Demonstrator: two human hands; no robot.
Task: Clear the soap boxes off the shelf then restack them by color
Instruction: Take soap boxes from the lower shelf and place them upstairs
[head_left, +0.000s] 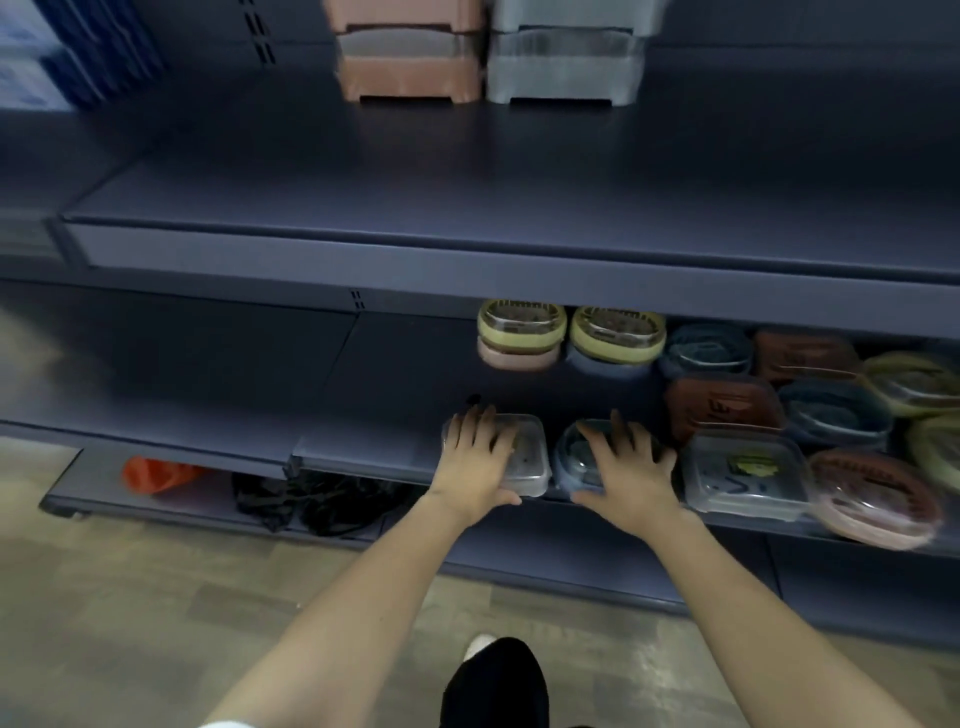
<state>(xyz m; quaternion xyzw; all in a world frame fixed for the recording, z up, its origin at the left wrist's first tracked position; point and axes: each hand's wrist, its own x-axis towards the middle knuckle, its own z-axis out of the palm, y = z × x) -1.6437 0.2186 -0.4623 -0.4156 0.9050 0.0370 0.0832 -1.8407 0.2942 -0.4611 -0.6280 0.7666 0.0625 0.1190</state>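
Both hands flat, fingers spread: left hand (475, 457) on clear box (524, 457), right hand (626, 467) on blue box (571, 457) at shelf (363, 447) near edge, prob. to slide them off.

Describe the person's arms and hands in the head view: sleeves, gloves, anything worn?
Both forearms are bare up to the bottom edge of the frame. The left hand and right hand wear no gloves; no rings, watch or wristband show. A sliver of white fabric shows at the frame's bottom edge by the left arm, perhaps a sleeve; that cannot be settled.
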